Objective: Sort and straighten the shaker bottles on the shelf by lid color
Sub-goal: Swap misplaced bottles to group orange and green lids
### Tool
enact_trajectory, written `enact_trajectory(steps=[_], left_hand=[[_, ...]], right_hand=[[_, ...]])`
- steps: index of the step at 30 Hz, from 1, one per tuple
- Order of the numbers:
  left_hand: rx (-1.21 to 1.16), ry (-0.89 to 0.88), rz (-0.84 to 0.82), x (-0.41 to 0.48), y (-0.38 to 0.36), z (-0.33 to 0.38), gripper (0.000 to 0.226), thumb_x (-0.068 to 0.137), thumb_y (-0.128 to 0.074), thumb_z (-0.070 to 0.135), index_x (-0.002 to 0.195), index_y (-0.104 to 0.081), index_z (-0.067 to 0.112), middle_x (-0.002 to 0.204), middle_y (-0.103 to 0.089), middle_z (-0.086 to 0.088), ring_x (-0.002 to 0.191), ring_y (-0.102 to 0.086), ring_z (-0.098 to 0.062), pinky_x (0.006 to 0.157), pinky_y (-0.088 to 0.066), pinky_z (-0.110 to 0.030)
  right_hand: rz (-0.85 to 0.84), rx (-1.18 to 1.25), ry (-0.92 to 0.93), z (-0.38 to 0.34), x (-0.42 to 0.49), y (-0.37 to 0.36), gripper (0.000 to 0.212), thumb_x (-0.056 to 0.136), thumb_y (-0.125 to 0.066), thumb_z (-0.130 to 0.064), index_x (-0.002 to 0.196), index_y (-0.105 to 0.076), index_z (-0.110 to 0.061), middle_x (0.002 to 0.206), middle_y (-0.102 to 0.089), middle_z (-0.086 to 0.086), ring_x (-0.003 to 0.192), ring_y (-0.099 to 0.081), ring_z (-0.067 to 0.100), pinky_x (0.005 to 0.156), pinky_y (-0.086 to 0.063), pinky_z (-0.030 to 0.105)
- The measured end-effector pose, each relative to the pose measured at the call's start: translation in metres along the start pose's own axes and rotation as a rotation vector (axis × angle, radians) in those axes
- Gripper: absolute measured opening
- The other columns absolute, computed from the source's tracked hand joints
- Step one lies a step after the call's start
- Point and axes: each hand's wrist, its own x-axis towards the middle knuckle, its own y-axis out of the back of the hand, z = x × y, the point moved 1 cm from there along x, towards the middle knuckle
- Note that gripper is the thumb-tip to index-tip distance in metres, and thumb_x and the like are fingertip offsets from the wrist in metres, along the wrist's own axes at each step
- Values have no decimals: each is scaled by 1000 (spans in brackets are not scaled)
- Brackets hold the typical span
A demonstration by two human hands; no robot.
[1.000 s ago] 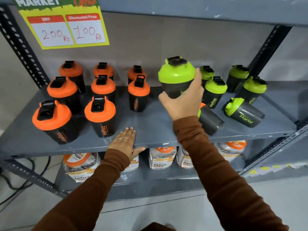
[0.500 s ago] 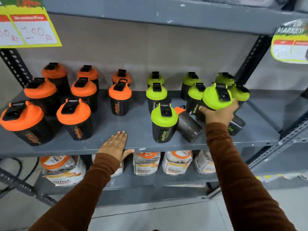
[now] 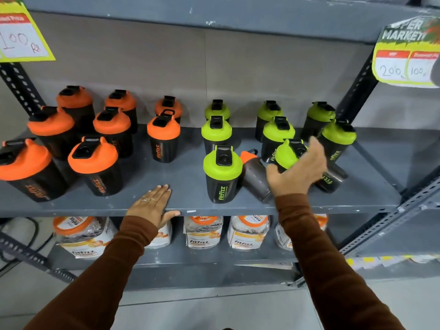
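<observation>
Toppled bottle [image 3: 256, 177] lies right of front upright bottle [image 3: 222, 175].

Left hand [image 3: 152, 206] flat, palm down on the shelf [image 3: 190, 186] front edge, fingers together, thumb over the lip. Right hand [image 3: 295, 172] raised above the shelf, blurred, fingers spread, holding nothing. Both arms in brown sleeves.

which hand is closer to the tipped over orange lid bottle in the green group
Right. The right hand hovers just right of the tipped orange-lid bottle, almost touching. The left hand lies flat on the shelf edge, well to its left.
</observation>
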Motion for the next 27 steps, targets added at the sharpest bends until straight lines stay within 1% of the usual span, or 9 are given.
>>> enact_trajectory(steps=[2, 3, 5, 7, 10, 12, 20, 24, 27], left_hand=[[-11, -1, -2, 0, 1, 1, 71, 87, -33, 54, 142, -14, 13, 154, -16, -6, 142, -15, -19, 116, -9, -32], [-13, 0, -4, 0, 1, 0, 71, 87, -34, 53, 142, -15, 13, 154, -16, -6, 142, -15, -20, 116, -10, -32], [-17, 4, -10, 1, 1, 0, 71, 87, -34, 53, 142, -15, 13, 154, -16, -6, 142, -15, -20, 116, -10, -32], [-10, 5, -6, 1, 1, 0, 70, 88, -34, 53, 142, -14, 13, 154, -15, -6, 142, -15, -20, 117, -10, -32], [3, 5, -26, 1, 1, -1, 71, 88, -32, 53, 143, -11, 14, 154, -13, -5, 142, -13, -19, 117, -10, -32], [10, 7, -29, 2, 2, -1, 71, 88, -31, 54, 143, -10, 14, 154, -12, -5, 142, -12, -19, 117, -9, -31], [25, -2, -10, 1, 3, 0, 71, 87, -31, 54, 142, -12, 14, 154, -13, -5, 142, -13, -18, 117, -11, -31], [35, -19, 15, 2, 2, -1, 71, 87, -29, 55, 143, -11, 14, 155, -11, -4, 142, -12, -17, 117, -9, -30], [44, -40, 27, 3, 0, -3, 72, 87, -25, 58, 143, -10, 14, 155, -12, -4, 142, -13, -17, 116, -9, -30]], right_hand=[[-223, -56, 410, -12, -11, -5, 85, 57, -61, -23, 133, -33, 7, 132, -45, 27, 123, -36, 35, 109, -27, 45], [-413, -142, 505, -16, -13, -10, 87, 59, -63, -22, 135, -30, 6, 136, -42, 26, 126, -35, 37, 110, -29, 48], [-744, -365, 497, -16, -16, -22, 97, 65, -71, -22, 141, -17, 2, 150, -24, 23, 137, -23, 40, 115, -22, 49], [-836, -524, 410, -11, -21, -34, 98, 73, -71, -21, 143, -6, 0, 154, -12, 21, 140, -17, 39, 117, -19, 47], [-768, -577, 344, -8, -23, -41, 85, 81, -63, -12, 143, -6, 1, 152, -18, 23, 133, -30, 40, 111, -29, 45], [-746, -523, 293, -6, -19, -43, 89, 77, -66, -11, 143, -7, 1, 150, -22, 22, 130, -35, 39, 109, -30, 43], [-558, -162, 199, -36, 11, -24, 85, 71, -73, -14, 139, -24, 3, 144, -36, 23, 129, -38, 38, 110, -31, 42], [-364, -167, 250, -59, 22, -6, 85, 75, -68, -11, 142, -17, 3, 150, -25, 22, 136, -28, 37, 116, -21, 40], [-264, 22, 199, -83, 21, 5, 96, 68, -73, -11, 143, -14, 0, 149, -29, 20, 135, -30, 35, 112, -22, 35]])
